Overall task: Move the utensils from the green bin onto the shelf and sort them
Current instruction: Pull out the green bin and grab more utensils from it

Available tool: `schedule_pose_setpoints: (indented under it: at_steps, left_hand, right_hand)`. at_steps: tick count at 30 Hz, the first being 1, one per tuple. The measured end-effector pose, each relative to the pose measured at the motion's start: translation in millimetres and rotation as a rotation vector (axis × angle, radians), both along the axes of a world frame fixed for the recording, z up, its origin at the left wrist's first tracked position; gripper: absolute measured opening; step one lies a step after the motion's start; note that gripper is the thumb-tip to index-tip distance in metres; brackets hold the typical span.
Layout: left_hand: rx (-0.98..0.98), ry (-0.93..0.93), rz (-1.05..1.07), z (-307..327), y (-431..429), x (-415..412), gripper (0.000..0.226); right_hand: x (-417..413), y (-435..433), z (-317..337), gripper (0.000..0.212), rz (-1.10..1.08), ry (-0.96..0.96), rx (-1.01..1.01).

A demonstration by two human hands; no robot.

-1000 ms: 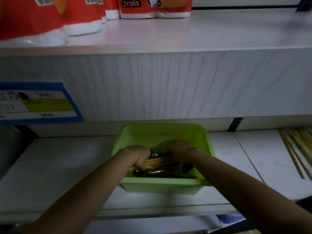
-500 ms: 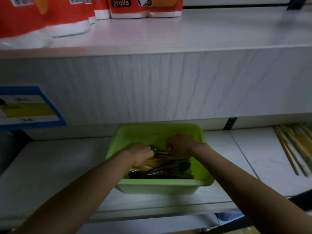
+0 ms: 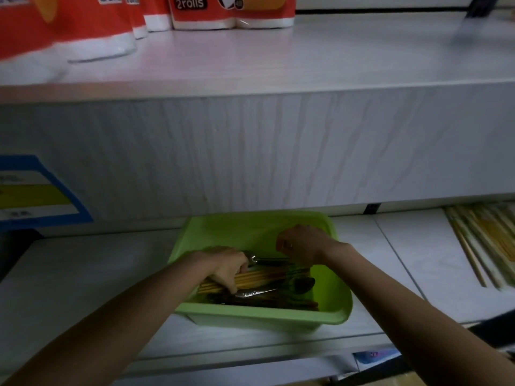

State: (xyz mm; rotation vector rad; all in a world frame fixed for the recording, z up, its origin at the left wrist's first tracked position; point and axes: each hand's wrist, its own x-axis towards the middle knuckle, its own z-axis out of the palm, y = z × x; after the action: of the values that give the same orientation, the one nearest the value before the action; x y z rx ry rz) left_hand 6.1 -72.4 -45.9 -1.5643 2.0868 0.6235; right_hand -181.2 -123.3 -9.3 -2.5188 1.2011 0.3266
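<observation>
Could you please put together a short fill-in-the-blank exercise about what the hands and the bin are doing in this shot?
1. Both hands reach into a bin whose colour is ____.
2. The left hand lies on a bundle of yellow ____ inside the bin.
3. The packs on the upper shelf carry the printed words "2 ____".
4. More chopsticks lie on the lower shelf to the ____ of the bin.

Missing words: green; chopsticks; rolls; right

Bare forearms — sleeveless, unadorned hands (image 3: 231, 266)
</observation>
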Motion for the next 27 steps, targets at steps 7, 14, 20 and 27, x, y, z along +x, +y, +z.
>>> schedule_pose_setpoints:
  at_steps: [7,14,20,27]
  left_hand:
    - [-0.024,-0.052,-0.113,1,3,-7,0.034]
    - [0.021,-0.019,-0.091,6,4,-6,0.032]
    - [0.106,0.112,0.058,7,3,5,0.028]
    - [0.048,0.167,0.060,34,3,15,0.035]
  right_hand:
    - [2,0,2,0.029,-0.007,0.005,0.013]
    - [2,3,5,0.028,0.009,0.001,0.020]
    - [-5,9,14,0.027,0.050,-0.091,-0.014]
    - [-17,16,24,0.025,0.117,-0.155,0.073]
